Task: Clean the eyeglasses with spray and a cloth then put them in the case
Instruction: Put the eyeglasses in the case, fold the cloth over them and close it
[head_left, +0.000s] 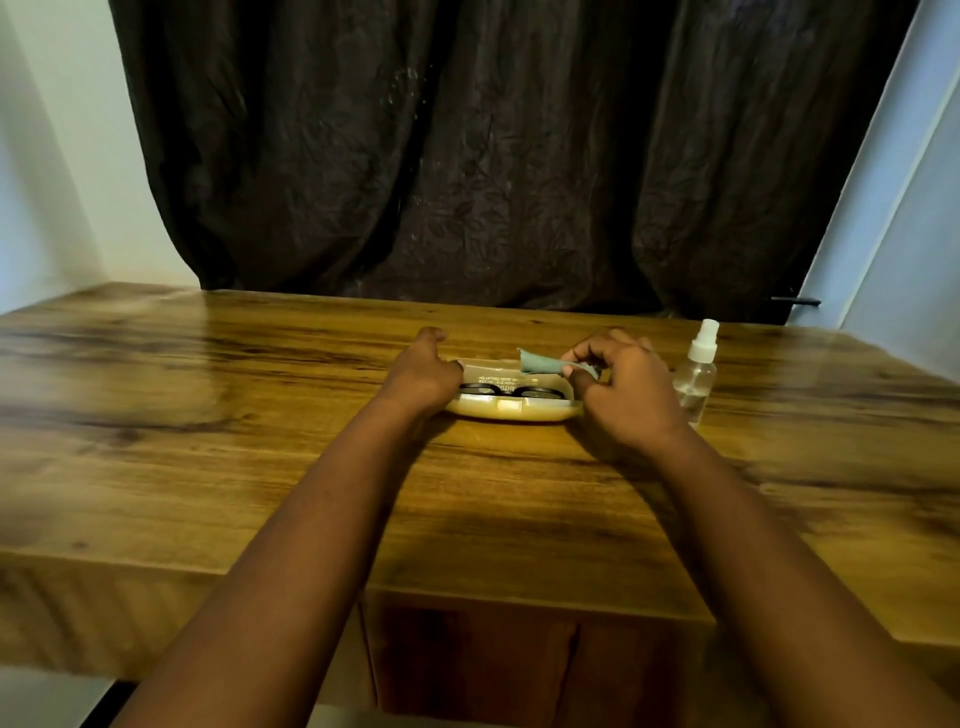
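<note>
My left hand (423, 371) sits at the left end of the case (511, 408), fingers curled round that end and gripping it, with my thumb lifted at the far side. Just to the right of those fingers the case lies open on the wooden table (208, 415): a pale, cream-coloured oval shell, its near rim glossy and carrying a small catch at the middle. The raised lid behind it shows a line of printed text that I cannot read. Inside the tray, between my two hands, lie the eyeglasses (511, 391), dark-framed, the two lens rims side by side and low in the shell; their arms are hidden from me.

Right of that, my right hand (621, 384) hovers over the right end of the case. Its thumb and forefinger are pinched together on the cloth (537, 362), a small grey-green piece, rolled or folded, that sticks out leftward from my fingertips above the lid. The other fingers are curled in loosely beside them.

Just beyond my right knuckles, to the right, the spray bottle (698, 371) stands upright on the table: clear plastic, see-through body, white nozzle under a clear cap. It stands near my hand, apart from the case.

Behind everything hangs a dark crumpled curtain (493, 156).
</note>
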